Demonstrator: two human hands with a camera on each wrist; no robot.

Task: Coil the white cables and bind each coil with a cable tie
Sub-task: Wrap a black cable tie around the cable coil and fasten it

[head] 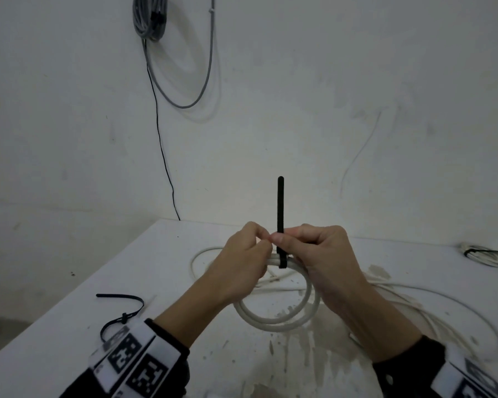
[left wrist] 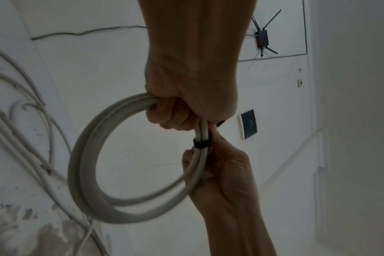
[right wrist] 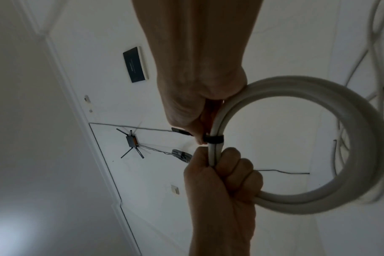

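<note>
A small coil of white cable (head: pixel 276 320) hangs above the white table (head: pixel 69 340), held up between both hands. A black cable tie (head: pixel 280 202) is looped round the coil's top, and its long tail stands straight up. My left hand (head: pixel 250 254) grips the coil just left of the loop; in the left wrist view its fingers (left wrist: pixel 171 114) curl round the strands. My right hand (head: pixel 314 251) pinches the tie at the loop between thumb and forefinger. The right wrist view shows the tie loop (right wrist: pixel 213 139) tight round the strands, with the coil (right wrist: pixel 318 199) below.
Spare black cable ties (head: pixel 121 314) lie at the table's left front. A tied coil (head: pixel 485 255) sits at the far right edge. Loose white cables (head: pixel 429 305) sprawl right of the hands. A grey cable bundle (head: pixel 148 18) hangs on the wall.
</note>
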